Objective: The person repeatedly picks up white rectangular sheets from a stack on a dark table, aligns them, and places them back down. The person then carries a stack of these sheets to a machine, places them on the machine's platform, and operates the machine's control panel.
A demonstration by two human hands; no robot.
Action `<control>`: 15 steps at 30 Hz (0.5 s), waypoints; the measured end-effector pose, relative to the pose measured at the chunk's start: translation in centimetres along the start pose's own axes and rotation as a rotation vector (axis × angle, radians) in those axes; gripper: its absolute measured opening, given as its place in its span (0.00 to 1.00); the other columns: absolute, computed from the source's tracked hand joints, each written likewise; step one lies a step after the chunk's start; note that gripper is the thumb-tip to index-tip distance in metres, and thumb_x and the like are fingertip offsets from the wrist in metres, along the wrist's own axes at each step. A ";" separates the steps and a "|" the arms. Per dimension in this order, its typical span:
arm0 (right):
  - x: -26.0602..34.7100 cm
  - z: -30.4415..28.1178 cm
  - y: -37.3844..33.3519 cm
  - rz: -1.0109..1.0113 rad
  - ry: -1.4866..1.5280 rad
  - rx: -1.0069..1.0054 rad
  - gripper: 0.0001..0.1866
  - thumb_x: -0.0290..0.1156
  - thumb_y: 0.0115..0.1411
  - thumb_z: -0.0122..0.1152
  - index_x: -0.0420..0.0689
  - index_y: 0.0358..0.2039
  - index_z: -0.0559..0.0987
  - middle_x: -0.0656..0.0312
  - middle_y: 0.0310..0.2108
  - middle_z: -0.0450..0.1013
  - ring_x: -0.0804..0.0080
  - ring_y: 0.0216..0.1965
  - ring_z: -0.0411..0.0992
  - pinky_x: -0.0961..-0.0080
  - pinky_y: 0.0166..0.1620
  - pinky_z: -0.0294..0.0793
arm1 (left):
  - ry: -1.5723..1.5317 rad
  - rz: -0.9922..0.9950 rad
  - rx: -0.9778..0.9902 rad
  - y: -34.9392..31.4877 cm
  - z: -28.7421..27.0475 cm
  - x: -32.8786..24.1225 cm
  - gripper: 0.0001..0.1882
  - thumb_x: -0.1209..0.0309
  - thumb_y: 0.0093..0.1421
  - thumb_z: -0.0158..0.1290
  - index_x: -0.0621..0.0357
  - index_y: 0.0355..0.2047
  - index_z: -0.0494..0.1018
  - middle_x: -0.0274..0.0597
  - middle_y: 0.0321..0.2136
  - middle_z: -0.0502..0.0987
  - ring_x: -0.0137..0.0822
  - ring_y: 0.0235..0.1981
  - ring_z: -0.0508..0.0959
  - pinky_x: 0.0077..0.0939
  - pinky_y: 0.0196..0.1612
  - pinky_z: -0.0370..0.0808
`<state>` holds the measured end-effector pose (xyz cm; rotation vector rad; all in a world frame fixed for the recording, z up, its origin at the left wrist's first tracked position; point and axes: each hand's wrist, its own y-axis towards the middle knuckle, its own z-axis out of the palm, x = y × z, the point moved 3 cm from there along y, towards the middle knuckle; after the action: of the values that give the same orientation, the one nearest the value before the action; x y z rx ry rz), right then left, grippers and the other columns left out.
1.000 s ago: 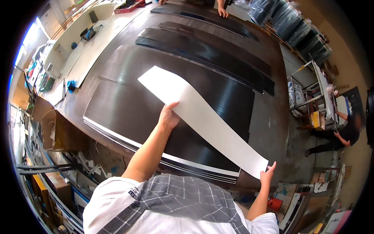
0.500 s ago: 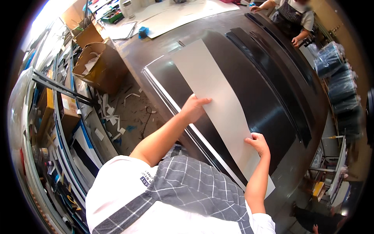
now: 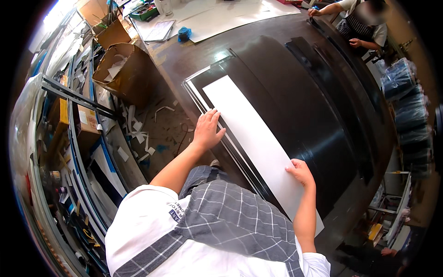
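Note:
A long white strip (image 3: 249,134), stiff like sheet or card, lies slantwise over a dark glossy sheet (image 3: 295,115) on the table. My right hand (image 3: 302,174) pinches the strip's right edge near its close end, thumb on top; the fingers underneath are partly hidden. Beside the strip's left edge, my left hand (image 3: 207,131) rests with its fingers stretched out, over thin white edging (image 3: 196,94) along the table side. Whether its fingertips touch the strip I cannot tell.
Long dark strips (image 3: 323,87) lie farther right. At the far right corner a co-worker's hand (image 3: 314,12) touches one. A blue crumpled item (image 3: 184,33) and white sheets (image 3: 221,18) are at the back. A cardboard box (image 3: 121,69) and scraps stand left.
The white strip has shifted left and flattened onto the dark sheet. My left hand has let go of it and spread its fingers; my right hand keeps hold.

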<state>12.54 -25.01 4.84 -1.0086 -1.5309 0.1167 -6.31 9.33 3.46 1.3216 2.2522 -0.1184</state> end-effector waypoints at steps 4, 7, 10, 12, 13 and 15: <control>2.3 1.6 1.7 -0.057 -0.003 -0.019 0.07 0.30 0.53 0.60 0.39 0.28 0.77 0.68 0.24 0.72 0.81 0.26 0.68 0.79 0.32 0.68 | -0.022 -0.028 0.021 0.0 -0.3 -0.4 0.38 0.60 0.52 0.59 0.62 0.60 0.57 0.54 0.59 0.61 0.50 0.62 0.59 0.43 0.65 0.52; 3.2 2.5 3.0 -0.078 0.006 -0.001 0.07 0.30 0.53 0.60 0.39 0.29 0.77 0.67 0.25 0.73 0.81 0.27 0.70 0.79 0.33 0.70 | -0.007 -0.020 0.006 0.0 -0.1 -0.1 0.41 0.60 0.51 0.59 0.62 0.61 0.54 0.54 0.59 0.60 0.50 0.62 0.58 0.44 0.65 0.53; 3.1 2.8 3.9 -0.063 -0.007 0.014 0.07 0.29 0.53 0.60 0.39 0.31 0.78 0.66 0.27 0.74 0.80 0.28 0.71 0.78 0.35 0.70 | 0.004 0.007 -0.009 0.1 -0.2 -0.1 0.42 0.59 0.51 0.59 0.62 0.62 0.53 0.54 0.60 0.59 0.49 0.62 0.58 0.44 0.64 0.53; 2.9 2.8 4.2 -0.048 -0.007 0.019 0.07 0.28 0.54 0.60 0.39 0.31 0.78 0.66 0.27 0.75 0.80 0.29 0.71 0.78 0.35 0.71 | -0.008 0.028 -0.009 0.3 -0.4 0.0 0.43 0.58 0.51 0.59 0.62 0.62 0.53 0.54 0.60 0.59 0.49 0.63 0.58 0.44 0.64 0.53; 3.4 2.9 4.0 -0.042 -0.006 0.021 0.07 0.27 0.54 0.60 0.39 0.31 0.78 0.66 0.27 0.75 0.80 0.29 0.71 0.78 0.35 0.71 | 0.000 0.028 -0.005 0.3 -0.4 0.0 0.43 0.58 0.51 0.58 0.62 0.62 0.53 0.54 0.60 0.59 0.49 0.62 0.58 0.44 0.64 0.53; 3.7 3.0 4.2 -0.034 -0.007 0.026 0.06 0.27 0.54 0.60 0.39 0.31 0.78 0.66 0.27 0.75 0.80 0.29 0.71 0.78 0.35 0.71 | 0.015 0.027 0.002 0.3 -0.6 0.0 0.43 0.57 0.51 0.58 0.63 0.62 0.53 0.54 0.60 0.59 0.49 0.62 0.58 0.43 0.64 0.53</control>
<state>12.59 -18.69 4.42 -0.9618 -1.5486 0.1156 -6.28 9.70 3.98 1.3579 2.2464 -0.1018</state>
